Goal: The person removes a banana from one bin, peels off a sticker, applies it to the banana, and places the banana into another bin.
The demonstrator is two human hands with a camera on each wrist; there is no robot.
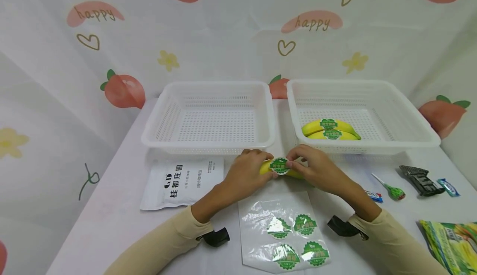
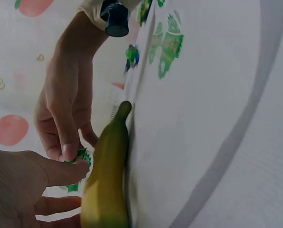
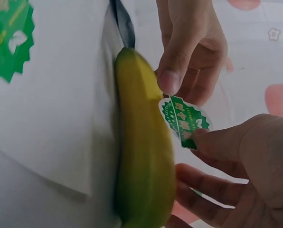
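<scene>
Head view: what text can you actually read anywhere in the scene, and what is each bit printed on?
"happy": twice on the backdrop cloth, in the pink blobs.
"桂都庄园": large characters on the white pouch; its smaller print is too small to read.
Green sticker pinched over the banana: characters blurred, unreadable.
Stickers on the sheet and on the bananas in the right basket: unreadable.
Snack wrappers: unreadable.

Both hands met over a banana lying on the table just before the baskets. The left hand gripped the banana's left end; the right hand pinched a green sticker against its top. A sticker sheet with four stickers lay nearer the person. Two labelled bananas lay in the right basket.
</scene>
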